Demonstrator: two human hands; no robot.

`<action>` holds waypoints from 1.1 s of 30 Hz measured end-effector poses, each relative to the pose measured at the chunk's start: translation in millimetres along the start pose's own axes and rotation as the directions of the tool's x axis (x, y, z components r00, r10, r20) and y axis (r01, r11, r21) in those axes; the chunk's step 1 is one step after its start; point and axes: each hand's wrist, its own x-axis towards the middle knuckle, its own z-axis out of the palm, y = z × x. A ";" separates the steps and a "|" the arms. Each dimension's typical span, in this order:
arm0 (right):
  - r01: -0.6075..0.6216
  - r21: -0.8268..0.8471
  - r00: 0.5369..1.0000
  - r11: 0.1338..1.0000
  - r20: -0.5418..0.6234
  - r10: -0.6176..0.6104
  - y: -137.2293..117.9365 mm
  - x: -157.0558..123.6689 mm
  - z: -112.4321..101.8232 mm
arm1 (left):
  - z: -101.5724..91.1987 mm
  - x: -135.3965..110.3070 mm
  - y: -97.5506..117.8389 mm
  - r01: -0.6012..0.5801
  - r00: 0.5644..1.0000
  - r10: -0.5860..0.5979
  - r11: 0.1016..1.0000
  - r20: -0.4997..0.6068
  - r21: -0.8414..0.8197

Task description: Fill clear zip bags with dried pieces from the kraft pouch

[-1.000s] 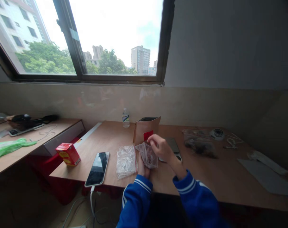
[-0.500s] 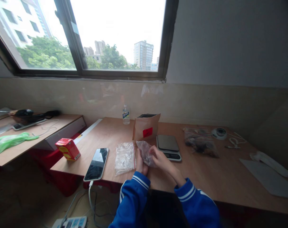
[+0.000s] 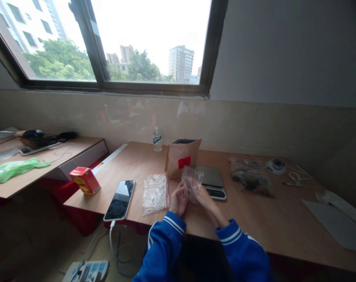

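Note:
Between my hands is a small clear plastic bag (image 3: pixel 192 178), raised a little above the table. My left hand (image 3: pixel 178 199) pinches its left side. My right hand (image 3: pixel 204 197) is at the bag's right side, its fingers partly behind or inside the plastic; I cannot tell which. Just behind the bag stands a brown paper pouch (image 3: pixel 175 158) with a red label and an open top. A kitchen scale (image 3: pixel 210 177) lies close to the right hand. Left of my hands lies a pile of clear plastic bags (image 3: pixel 155 192).
On the left are a phone (image 3: pixel 119 200) on a charging cable and a red box (image 3: pixel 84 181). A clear bottle (image 3: pixel 157 140) stands near the wall. To the right lie zip bags of dark stuff (image 3: pixel 251 178), a white round camera (image 3: pixel 275 166) and a grey sheet (image 3: pixel 333 223).
The plastic bag has gone up and to the right, in front of the pouch and the scale's edge. My right hand has shifted from its front to its right side. The view has tilted slightly.

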 end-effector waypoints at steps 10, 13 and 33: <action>-0.255 0.080 0.939 0.964 0.257 0.228 -4.7 -8.2 -3.6 | -0.1 -2.9 2.0 -0.082 0.995 0.083 0.996 -0.059 0.022; -0.297 0.073 0.929 0.952 0.251 0.270 -4.8 -7.7 -8.3 | 0.1 -3.0 2.1 -0.057 0.998 0.057 0.998 -0.029 0.002; -0.192 0.062 0.960 0.980 0.219 0.174 -3.7 -11.0 -19.8 | -10.3 2.3 0.2 -0.133 0.987 0.132 0.991 -0.093 0.001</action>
